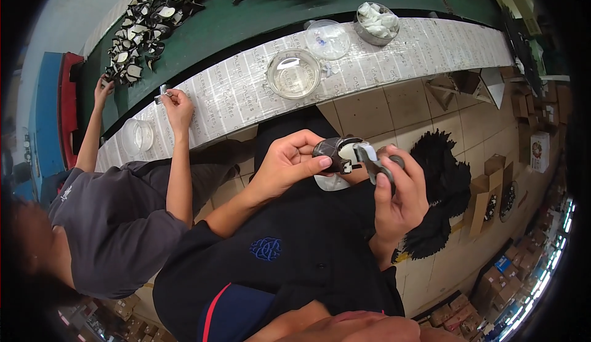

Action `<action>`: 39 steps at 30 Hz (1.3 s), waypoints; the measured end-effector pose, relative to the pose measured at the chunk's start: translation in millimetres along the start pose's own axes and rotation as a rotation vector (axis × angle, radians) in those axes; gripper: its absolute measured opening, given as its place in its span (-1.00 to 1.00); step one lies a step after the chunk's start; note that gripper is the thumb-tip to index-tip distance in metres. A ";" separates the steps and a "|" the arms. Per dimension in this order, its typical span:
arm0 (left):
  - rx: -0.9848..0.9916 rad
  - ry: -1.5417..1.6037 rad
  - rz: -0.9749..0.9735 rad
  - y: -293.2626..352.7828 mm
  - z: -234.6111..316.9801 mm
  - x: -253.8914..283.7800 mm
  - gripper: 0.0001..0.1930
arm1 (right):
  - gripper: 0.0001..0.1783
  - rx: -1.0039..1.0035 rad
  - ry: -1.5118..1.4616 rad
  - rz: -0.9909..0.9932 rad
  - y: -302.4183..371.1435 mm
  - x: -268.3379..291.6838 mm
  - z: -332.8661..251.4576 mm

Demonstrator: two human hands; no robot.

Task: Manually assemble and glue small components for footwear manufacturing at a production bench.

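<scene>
In front of my chest, my left hand (292, 160) is closed round a dark, glossy curved piece (330, 154) with a pale inner side, fingers above and thumb below. My right hand (399, 195) pinches a grey-green handled tool (388, 165) with a shiny, light metal part (364, 154) turned toward the piece. The tool and the piece overlap at their facing edges, and I cannot tell whether they touch. A pale, rounded thing (331, 182), partly hidden, shows just below the two hands.
A see-through bowl (294, 93), a see-through lid (328, 39) and a tin of crumpled white cloths (377, 19) stand on the paper-covered bench edge (431, 50). Black-and-white pieces (132, 40) lie piled on the green belt (203, 34). A co-worker (117, 219) works at left.
</scene>
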State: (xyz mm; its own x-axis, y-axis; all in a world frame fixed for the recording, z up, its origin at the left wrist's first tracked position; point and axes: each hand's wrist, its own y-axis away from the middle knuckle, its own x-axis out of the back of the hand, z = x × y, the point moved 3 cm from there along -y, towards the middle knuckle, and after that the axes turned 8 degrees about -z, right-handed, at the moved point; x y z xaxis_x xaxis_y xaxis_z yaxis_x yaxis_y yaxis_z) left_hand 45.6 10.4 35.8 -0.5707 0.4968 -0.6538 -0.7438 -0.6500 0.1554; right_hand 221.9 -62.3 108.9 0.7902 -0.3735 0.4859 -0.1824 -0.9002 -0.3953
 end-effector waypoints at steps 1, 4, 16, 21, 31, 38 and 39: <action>-0.013 0.000 0.010 0.2 0.8 -0.7 -0.78 | -0.74 0.015 0.014 -0.028 -1.1 -2.3 -1.5; -0.028 -0.007 0.011 -1.9 -2.3 0.8 -0.78 | -0.74 0.055 0.093 -0.084 -2.4 -6.0 -3.4; -0.038 -0.111 -0.012 0.4 -0.2 -2.6 -0.78 | -0.71 -0.001 0.288 -0.014 -1.1 -13.8 -1.4; -0.028 -0.039 0.005 3.4 -5.3 1.3 -0.78 | -0.72 -0.012 0.349 0.045 2.5 -4.6 1.8; 0.020 0.120 0.018 3.5 0.6 12.3 -0.79 | -0.79 -0.426 -0.251 0.317 32.1 16.0 99.6; -0.054 0.055 -0.011 4.4 -2.7 19.4 -0.77 | -0.80 -0.834 -0.832 0.342 102.7 -40.2 233.7; -0.076 -0.030 -0.003 -0.6 -1.5 26.5 -0.76 | -0.74 -0.941 -0.941 0.385 120.1 -47.5 252.2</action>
State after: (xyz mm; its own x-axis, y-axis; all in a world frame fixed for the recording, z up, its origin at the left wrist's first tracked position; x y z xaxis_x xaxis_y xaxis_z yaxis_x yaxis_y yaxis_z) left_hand 31.5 23.2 17.3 -0.5791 0.5151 -0.6319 -0.7179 -0.6895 0.0958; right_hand 310.0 -96.2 -158.2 0.6249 -0.6796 -0.3842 -0.5018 -0.7267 0.4692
